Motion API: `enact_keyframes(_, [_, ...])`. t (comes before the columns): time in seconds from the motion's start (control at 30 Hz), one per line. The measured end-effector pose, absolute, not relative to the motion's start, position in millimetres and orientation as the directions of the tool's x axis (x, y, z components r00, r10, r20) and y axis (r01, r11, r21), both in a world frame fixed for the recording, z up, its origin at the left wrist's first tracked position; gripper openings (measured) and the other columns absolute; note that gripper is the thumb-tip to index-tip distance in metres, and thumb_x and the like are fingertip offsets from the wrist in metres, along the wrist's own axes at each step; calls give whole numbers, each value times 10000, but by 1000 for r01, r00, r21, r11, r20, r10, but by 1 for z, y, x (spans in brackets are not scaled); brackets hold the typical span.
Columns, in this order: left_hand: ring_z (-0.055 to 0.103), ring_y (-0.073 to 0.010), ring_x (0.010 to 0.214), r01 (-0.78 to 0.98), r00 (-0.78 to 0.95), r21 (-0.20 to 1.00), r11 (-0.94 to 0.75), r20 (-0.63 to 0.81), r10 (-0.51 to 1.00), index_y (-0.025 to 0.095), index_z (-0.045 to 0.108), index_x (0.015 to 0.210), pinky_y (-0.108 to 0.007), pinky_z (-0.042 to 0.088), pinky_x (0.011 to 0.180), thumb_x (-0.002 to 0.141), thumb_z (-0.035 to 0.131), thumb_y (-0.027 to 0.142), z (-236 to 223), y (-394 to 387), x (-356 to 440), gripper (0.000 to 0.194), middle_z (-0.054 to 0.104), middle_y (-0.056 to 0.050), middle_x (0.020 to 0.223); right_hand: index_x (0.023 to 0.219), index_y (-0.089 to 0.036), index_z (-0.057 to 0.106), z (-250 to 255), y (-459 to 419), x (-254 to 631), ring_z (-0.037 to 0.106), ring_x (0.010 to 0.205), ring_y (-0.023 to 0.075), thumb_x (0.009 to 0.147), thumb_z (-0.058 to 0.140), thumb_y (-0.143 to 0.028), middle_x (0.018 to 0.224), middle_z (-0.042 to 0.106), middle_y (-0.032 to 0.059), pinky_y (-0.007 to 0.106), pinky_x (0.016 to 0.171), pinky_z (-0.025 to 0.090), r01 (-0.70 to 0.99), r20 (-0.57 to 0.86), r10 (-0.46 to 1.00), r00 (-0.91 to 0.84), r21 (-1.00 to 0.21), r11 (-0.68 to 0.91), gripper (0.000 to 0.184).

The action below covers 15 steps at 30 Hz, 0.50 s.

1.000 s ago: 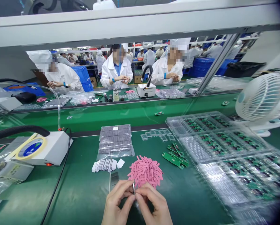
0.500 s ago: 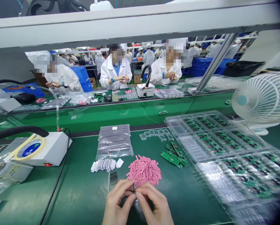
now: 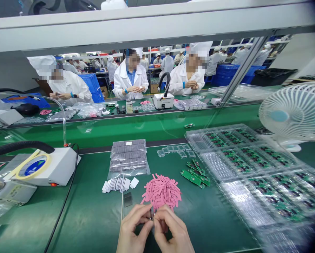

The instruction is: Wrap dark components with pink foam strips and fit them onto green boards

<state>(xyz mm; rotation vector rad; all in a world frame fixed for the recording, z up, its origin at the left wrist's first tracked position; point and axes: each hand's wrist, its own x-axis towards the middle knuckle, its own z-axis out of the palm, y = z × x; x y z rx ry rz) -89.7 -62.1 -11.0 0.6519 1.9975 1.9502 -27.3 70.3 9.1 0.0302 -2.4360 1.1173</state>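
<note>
the left hand (image 3: pixel 134 227) and right hand (image 3: pixel 171 228) pinch a small thin silvery piece (image 3: pixel 151 215) between them, just near of a heap of pink strips (image 3: pixel 161 191) on the green bench mat (image 3: pixel 94 211).

- Pink strips (image 3: pixel 161 191), criss-crossed in a heap (quite a loud pink)
- Green bench mat (image 3: pixel 89 214), plain
- Green circuit boards (image 3: pixel 192 178), dark-speckled
- White fan (image 3: pixel 291 112), ribbed grille
- Blue crates (image 3: pixel 91 92)

The left hand (image 3: pixel 133 228) and right hand (image 3: pixel 171 229) pinch a small metal strip (image 3: pixel 151 213) over the green bench (image 3: pixel 91 218). Just ahead of the grip lies a heap of pink strips (image 3: pixel 161 191); plastic trays of green circuit boards (image 3: pixel 254 175) sit to its right.
</note>
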Motion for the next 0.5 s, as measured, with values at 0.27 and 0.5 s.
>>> enact_keyframes(0.27, [708, -206, 919, -221, -924, 975, -28, -200, 325, 173, 754, 1000, -249, 596, 848, 688, 816, 316, -41, -86, -83, 348, 710, -128, 1090, 774, -138, 482, -5, 107, -16, 418, 540, 34, 881, 401, -75, 768, 528, 13, 152, 520, 328, -39, 451, 210, -868, -483, 875, 148])
enact_keyframes(0.5, [681, -156, 832, -250, -952, 957, -147, -215, 220, 160, 726, 950, -204, 584, 750, 643, 840, 377, -31, -74, -72, 393, 696, -83, 962, 799, -155, 561, -29, 85, 0, 505, 552, 92, 840, 309, -11, 859, 628, 34, 221, 561, 362, -268, 484, -137, -864, -213, 940, 293])
